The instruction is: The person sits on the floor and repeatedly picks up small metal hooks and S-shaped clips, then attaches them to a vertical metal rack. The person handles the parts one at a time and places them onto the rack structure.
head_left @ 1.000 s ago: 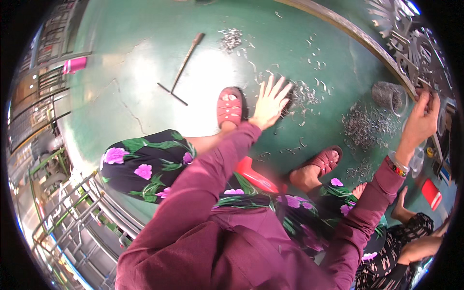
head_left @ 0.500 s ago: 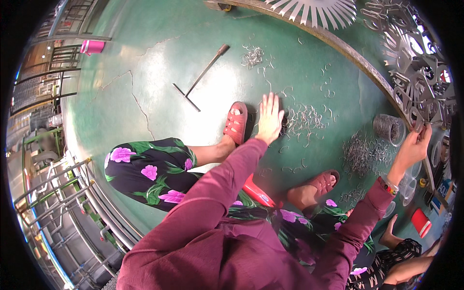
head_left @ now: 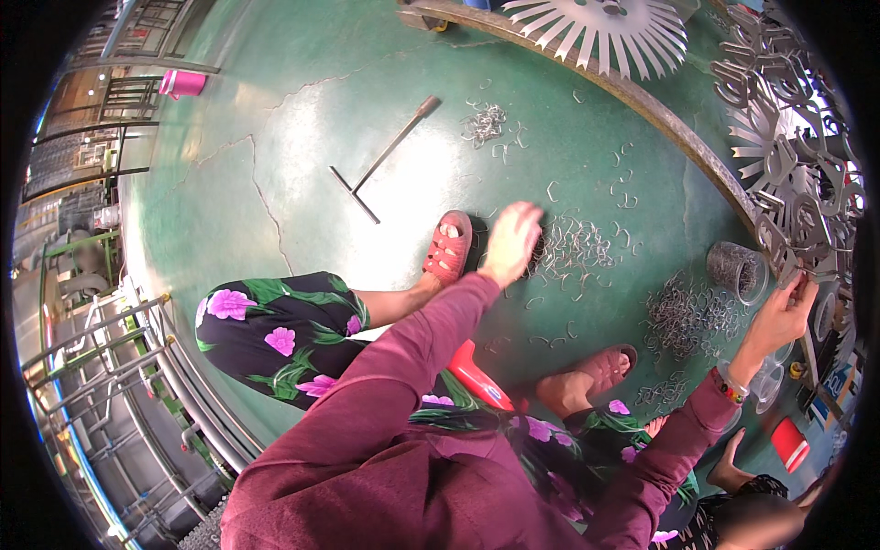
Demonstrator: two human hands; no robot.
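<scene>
My left hand (head_left: 511,246) hovers beside a scattered heap of small bent metal clips (head_left: 576,247) on the green floor. Its fingers point downward and are smeared by motion, so I cannot make out anything in them. Out to the right, my right hand (head_left: 777,319) is raised with thumb and fingers pinched at the lower edge of a flat grey metal piece (head_left: 796,246) with curved cut-outs. That piece hangs among many similar ones. Below, a clear plastic tub (head_left: 739,271) of small metal parts lies tipped beside a denser clip pile (head_left: 689,316).
A curved-looking beam (head_left: 660,105) crosses the upper right, with a toothed metal disc (head_left: 605,32) beyond it. A T-shaped tool (head_left: 390,151) lies on the floor near another clip heap (head_left: 484,124). Metal railings (head_left: 137,367) stand left. Another person's foot (head_left: 729,467) shows lower right.
My left hand has drawn down slightly toward me, its outstretched fingers now bent. My right hand has stayed at the hanging metal pieces. The view has shifted a little.
</scene>
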